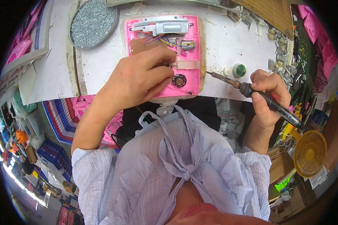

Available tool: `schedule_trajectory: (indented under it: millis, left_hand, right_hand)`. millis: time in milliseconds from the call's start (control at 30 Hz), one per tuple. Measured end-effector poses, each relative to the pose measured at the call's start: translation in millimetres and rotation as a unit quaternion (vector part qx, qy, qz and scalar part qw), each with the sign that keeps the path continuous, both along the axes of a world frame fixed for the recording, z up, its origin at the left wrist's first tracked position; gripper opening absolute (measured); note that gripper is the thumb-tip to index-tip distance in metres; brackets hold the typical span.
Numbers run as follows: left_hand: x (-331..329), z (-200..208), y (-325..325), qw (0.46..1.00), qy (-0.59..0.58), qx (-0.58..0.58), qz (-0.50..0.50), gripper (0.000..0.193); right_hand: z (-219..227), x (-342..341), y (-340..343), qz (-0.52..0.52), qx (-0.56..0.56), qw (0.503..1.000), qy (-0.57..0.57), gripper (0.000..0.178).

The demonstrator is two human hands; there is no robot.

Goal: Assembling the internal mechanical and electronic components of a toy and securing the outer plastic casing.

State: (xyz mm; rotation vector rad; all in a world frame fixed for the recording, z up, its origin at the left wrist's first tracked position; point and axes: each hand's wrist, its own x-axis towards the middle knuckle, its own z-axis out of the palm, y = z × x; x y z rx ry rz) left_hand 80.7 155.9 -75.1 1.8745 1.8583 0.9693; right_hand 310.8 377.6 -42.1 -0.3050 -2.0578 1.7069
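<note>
A pink plastic casing [190, 86] lies open on the table before me, its inside facing up. My left hand [139, 73] reaches over it, thumb and fingers drawn together near its middle; what they pinch, if anything, is hidden. Around those fingers are a round black speaker [179, 80], a clear plastic piece [188, 65], a small metal motor [187, 45] and a brown board [138, 45]. Thin coloured wires [159, 38] run below a grey-white mechanism [171, 27]. To the right, my right hand [268, 97] grips a soldering iron [248, 89], its tip pointing left, apart from the casing.
A round tray of small screws [94, 23] sits at the far left. Beside the iron stands a small pot with green contents [239, 70]. Loose small parts [279, 50] line the table's right side. A yellow fan [310, 153] is at the lower right.
</note>
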Motion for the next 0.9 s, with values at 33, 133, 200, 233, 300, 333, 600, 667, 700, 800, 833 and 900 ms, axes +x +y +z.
schedule_trajectory:
  millis: [33,133,200,233,300,333,600,667,700,800,833,900]
  left_hand:
    - [0.3,0.4,-2.4,1.000,0.003,0.000,0.000,0.025]
    - [-1.0,-1.0,-7.7,1.000,0.018,0.010,0.001,0.027]
    - [-2.2,-1.7,-8.6,1.000,0.030,0.007,0.002,0.027]
    - [-4.9,-2.0,-5.2,1.000,0.027,0.008,-0.008,0.028]
    - [-2.5,-4.6,-6.9,0.998,0.060,0.015,0.000,0.026]
    - [-2.1,-9.1,-6.0,0.997,0.075,0.035,0.003,0.023]
    - [7.5,-15.6,-3.4,0.998,0.036,0.045,0.038,0.024]
    - [12.4,-15.2,-5.5,0.997,0.029,0.043,0.051,0.024]
    - [15.7,-13.5,-3.9,0.997,0.032,0.052,0.047,0.024]
    - [13.1,-11.4,-7.3,0.995,0.049,0.068,0.050,0.024]
    - [10.7,-11.7,-11.0,0.994,0.061,0.067,0.057,0.023]
    - [3.5,-17.6,-9.3,0.997,0.041,0.047,0.043,0.025]
  right_hand:
    - [-0.3,4.7,1.1,-0.007,-0.001,1.000,0.002,0.018]
    - [-5.5,26.1,5.2,-0.071,0.008,0.997,0.021,0.020]
    - [-7.9,54.8,13.9,-0.130,0.000,0.991,0.038,0.023]
    - [-4.3,78.2,23.6,-0.162,-0.028,0.985,0.053,0.023]
    - [-6.8,110.2,35.3,-0.282,-0.050,0.954,0.090,0.022]
    - [1.9,122.0,36.7,-0.388,-0.062,0.915,0.097,0.016]
    - [51.1,216.2,96.2,-0.632,0.182,0.751,0.061,0.004]
    - [42.1,222.1,123.8,-0.648,0.235,0.724,0.031,0.006]
    - [39.6,223.2,139.9,-0.653,0.262,0.710,-0.003,0.006]
    - [9.7,205.6,190.8,-0.630,0.228,0.743,0.000,0.009]
    - [-4.4,210.3,209.8,-0.618,0.167,0.768,-0.035,0.012]
    - [6.3,178.8,186.5,-0.678,0.013,0.727,-0.102,0.016]
